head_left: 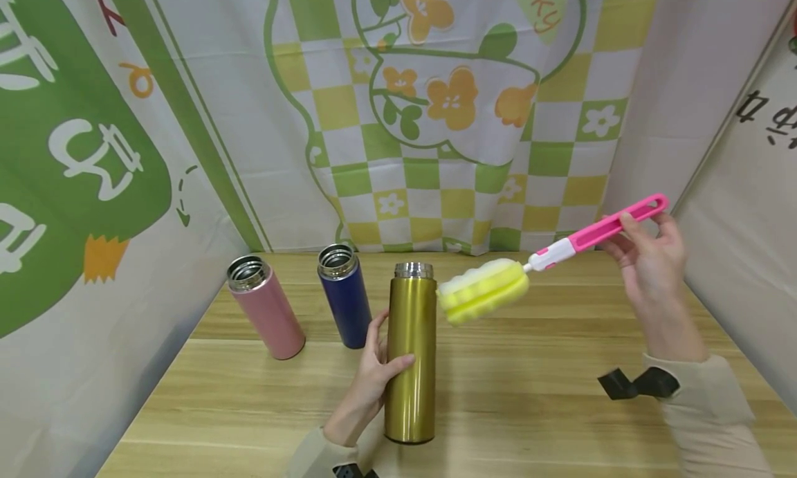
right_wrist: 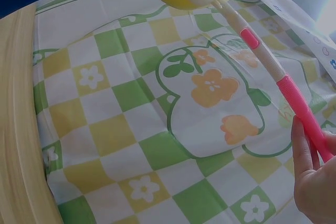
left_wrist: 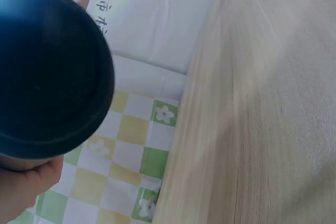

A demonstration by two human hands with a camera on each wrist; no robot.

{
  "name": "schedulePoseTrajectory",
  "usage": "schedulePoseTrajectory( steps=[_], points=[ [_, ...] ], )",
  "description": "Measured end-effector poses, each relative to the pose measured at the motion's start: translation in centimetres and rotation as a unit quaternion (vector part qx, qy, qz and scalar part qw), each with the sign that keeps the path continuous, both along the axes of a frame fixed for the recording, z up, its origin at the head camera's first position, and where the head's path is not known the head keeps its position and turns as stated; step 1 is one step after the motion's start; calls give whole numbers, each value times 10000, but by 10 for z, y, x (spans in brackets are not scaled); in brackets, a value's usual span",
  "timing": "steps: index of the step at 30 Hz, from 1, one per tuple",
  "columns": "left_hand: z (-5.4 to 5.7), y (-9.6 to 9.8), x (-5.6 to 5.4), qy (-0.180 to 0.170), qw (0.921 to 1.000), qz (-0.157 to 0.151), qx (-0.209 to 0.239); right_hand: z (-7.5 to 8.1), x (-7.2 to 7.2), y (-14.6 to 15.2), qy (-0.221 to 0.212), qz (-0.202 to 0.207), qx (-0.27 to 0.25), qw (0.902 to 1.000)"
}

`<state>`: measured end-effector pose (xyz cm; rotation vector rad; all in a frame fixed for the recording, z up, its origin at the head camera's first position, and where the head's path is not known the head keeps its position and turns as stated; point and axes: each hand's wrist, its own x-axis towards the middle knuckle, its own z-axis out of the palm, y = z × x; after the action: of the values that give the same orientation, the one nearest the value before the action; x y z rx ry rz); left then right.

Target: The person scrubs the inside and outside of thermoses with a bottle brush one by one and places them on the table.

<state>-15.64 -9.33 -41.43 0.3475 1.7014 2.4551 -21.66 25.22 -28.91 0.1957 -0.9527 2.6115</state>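
Observation:
My left hand point(head_left: 369, 381) grips a tall gold thermos bottle point(head_left: 412, 353) around its side; its steel mouth is uncapped and faces up. The left wrist view shows the bottle's dark round base point(left_wrist: 50, 77) close to the camera, with the left fingers point(left_wrist: 39, 179) curled at its side. In my right hand point(head_left: 656, 263) is a bottle brush point(head_left: 588, 236), pinched by its pink handle and tilted down to the left. Its yellow and white sponge head point(head_left: 482, 291) is beside the gold bottle, just below the level of the mouth.
A blue bottle point(head_left: 345, 298) stands left of the gold one, and a pink bottle point(head_left: 268, 308) farther left; both are uncapped. All are at a wooden table point(head_left: 529, 395). Patterned cloth point(head_left: 436, 187) hangs behind, with pale cloth walls at both sides.

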Motion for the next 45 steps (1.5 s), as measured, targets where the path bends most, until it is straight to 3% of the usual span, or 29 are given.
schedulePoseTrajectory(
  steps=[8, 16, 25, 33, 45],
  points=[
    [5, -1, 4, 117, 9997, -197, 24, 2, -1, 0, -10, -13, -86, 10000],
    [3, -2, 3, 278, 9983, -424, 285, 5, -3, 2, -11, -72, -45, 10000],
    [2, -3, 2, 153, 9978, -494, 406, 5, -5, 1, -4, -89, 41, 10000],
    [5, -3, 2, 60, 9978, -313, 578, -3, -4, -5, -90, 249, 257, 9993],
    [7, -6, -4, 251, 9975, -62, 657, -24, 2, -12, -201, 989, 640, 9928]
  ],
)
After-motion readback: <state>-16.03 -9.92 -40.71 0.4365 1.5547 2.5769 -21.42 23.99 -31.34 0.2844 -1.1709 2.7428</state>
